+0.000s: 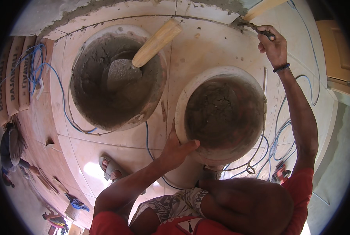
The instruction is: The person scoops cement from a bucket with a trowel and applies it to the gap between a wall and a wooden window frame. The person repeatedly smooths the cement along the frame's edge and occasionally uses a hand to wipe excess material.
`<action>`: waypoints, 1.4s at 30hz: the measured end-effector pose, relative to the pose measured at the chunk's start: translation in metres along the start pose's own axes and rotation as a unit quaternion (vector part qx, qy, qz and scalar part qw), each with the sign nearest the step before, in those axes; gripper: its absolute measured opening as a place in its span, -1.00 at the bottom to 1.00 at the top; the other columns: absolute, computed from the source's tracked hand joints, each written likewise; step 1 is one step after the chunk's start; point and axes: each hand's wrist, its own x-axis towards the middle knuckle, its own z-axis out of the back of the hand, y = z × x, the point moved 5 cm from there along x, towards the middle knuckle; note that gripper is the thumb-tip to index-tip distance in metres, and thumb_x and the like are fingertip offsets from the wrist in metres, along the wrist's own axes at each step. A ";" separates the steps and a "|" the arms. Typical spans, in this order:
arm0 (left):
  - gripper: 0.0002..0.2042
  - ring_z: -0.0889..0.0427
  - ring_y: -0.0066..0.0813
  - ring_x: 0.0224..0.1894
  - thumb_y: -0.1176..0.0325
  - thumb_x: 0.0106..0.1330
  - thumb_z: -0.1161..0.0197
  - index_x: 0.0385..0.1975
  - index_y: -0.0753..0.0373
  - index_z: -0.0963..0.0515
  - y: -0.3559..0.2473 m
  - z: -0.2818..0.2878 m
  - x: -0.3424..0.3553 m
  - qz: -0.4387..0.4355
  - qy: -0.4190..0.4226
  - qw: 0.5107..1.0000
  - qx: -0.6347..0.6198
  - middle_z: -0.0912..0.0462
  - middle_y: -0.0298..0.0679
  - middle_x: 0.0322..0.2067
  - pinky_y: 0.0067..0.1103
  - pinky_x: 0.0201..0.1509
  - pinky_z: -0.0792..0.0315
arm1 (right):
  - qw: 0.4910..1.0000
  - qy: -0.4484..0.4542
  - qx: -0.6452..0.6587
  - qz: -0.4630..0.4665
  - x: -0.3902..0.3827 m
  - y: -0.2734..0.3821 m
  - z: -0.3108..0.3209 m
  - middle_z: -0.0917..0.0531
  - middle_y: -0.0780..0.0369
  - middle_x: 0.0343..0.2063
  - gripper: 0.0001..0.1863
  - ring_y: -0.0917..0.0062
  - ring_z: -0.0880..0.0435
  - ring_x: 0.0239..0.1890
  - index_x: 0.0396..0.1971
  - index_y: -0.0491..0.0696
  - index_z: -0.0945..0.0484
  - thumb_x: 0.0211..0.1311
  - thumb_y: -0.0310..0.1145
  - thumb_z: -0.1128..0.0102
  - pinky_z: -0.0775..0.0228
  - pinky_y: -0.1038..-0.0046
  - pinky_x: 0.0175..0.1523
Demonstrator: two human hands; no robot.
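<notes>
Here's the near bucket (237,71), and the left hand (175,150) has it by the left side, thumb over the rim, fingers curled round the outside. Inside sits grey mortar (218,105), lumpy and cracked on top. Left of the near bucket and a little beyond, there's the far bucket (120,29) on the tiled floor (198,45), with more grey mix in it and a wooden-handled trowel (151,51), handle slanting across the rim. Beyond the near bucket, to its right, the right hand (273,44) has fingers closed around a small dark-handled trowel (256,29). Well left of the near bucket: brown sacks (15,74), contents hidden.
</notes>
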 end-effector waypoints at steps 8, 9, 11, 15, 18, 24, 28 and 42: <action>-0.28 -0.37 -0.37 0.18 0.43 0.17 -0.28 0.31 0.40 -0.06 0.000 0.002 0.002 0.022 -0.011 1.000 -0.003 -0.38 -0.09 0.14 -0.46 0.26 -0.31 | 0.996 -0.061 0.060 -0.015 0.009 0.020 -0.004 -0.59 0.28 -0.64 -0.72 0.66 -0.62 -0.60 -0.16 -0.18 -0.60 0.13 -0.41 -0.18 -0.50 0.61 -0.50; -0.28 -0.38 -0.37 0.17 0.44 0.17 -0.27 0.31 0.40 -0.07 0.000 0.002 0.002 0.018 -0.012 1.000 -0.007 -0.38 -0.09 0.14 -0.46 0.25 -0.31 | 0.996 -0.060 0.061 -0.017 0.008 0.023 -0.002 -0.59 0.28 -0.63 -0.72 0.66 -0.62 -0.61 -0.16 -0.17 -0.60 0.14 -0.40 -0.19 -0.49 0.61 -0.50; -0.29 -0.39 -0.38 0.17 0.44 0.18 -0.27 0.31 0.40 -0.08 0.000 0.001 0.003 0.010 -0.011 1.000 -0.011 -0.39 -0.09 0.13 -0.46 0.24 -0.32 | 0.996 -0.060 0.062 -0.022 0.005 0.033 0.006 -0.59 0.28 -0.62 -0.72 0.65 -0.61 -0.62 -0.15 -0.17 -0.61 0.14 -0.39 -0.19 -0.48 0.62 -0.51; -0.30 -0.40 -0.38 0.16 0.46 0.18 -0.27 0.30 0.41 -0.09 -0.003 0.000 0.003 -0.004 -0.001 1.000 -0.013 -0.40 -0.09 0.12 -0.46 0.23 -0.33 | 0.999 -0.033 0.042 -0.013 0.006 0.048 0.028 -0.58 0.32 -0.60 -0.69 0.71 -0.53 -0.63 -0.07 -0.15 -0.58 0.20 -0.37 -0.19 -0.41 0.65 -0.54; -0.31 -0.42 -0.37 0.14 0.47 0.18 -0.28 0.29 0.42 -0.10 -0.001 0.002 0.002 0.006 -0.010 1.000 -0.017 -0.41 -0.08 0.12 -0.46 0.22 -0.36 | 1.000 -0.023 -0.010 -0.007 -0.005 0.064 0.033 -0.54 0.35 -0.64 -0.70 0.73 -0.50 -0.67 -0.08 -0.14 -0.58 0.21 -0.35 -0.18 -0.32 0.67 -0.61; -0.27 -0.34 -0.32 0.25 0.44 0.16 -0.23 0.33 0.42 -0.06 -0.005 -0.003 0.002 0.035 0.001 0.999 -0.014 -0.35 -0.07 0.19 -0.43 0.33 -0.22 | 0.997 0.002 -0.065 -0.046 -0.021 0.051 0.020 -0.51 0.36 -0.68 -0.71 0.72 -0.51 -0.71 -0.16 -0.10 -0.61 0.15 -0.30 -0.18 -0.31 0.64 -0.63; -0.28 -0.34 -0.32 0.25 0.44 0.16 -0.23 0.33 0.42 -0.06 -0.003 0.000 0.002 0.009 -0.008 1.000 -0.001 -0.36 -0.07 0.19 -0.44 0.33 -0.22 | 0.996 -0.004 -0.071 -0.059 -0.015 0.045 -0.004 -0.52 0.34 -0.69 -0.70 0.68 -0.54 -0.71 -0.16 -0.11 -0.61 0.14 -0.28 -0.18 -0.35 0.60 -0.62; -0.32 -0.40 -0.41 0.15 0.45 0.18 -0.27 0.29 0.41 -0.11 -0.003 -0.001 -0.003 0.017 -0.012 1.000 -0.011 -0.41 -0.11 0.11 -0.48 0.22 -0.33 | 0.994 -0.089 0.044 -0.047 0.006 0.041 0.001 -0.55 0.30 -0.64 -0.66 0.69 -0.48 -0.71 -0.08 -0.18 -0.58 0.20 -0.31 -0.19 -0.27 0.63 -0.64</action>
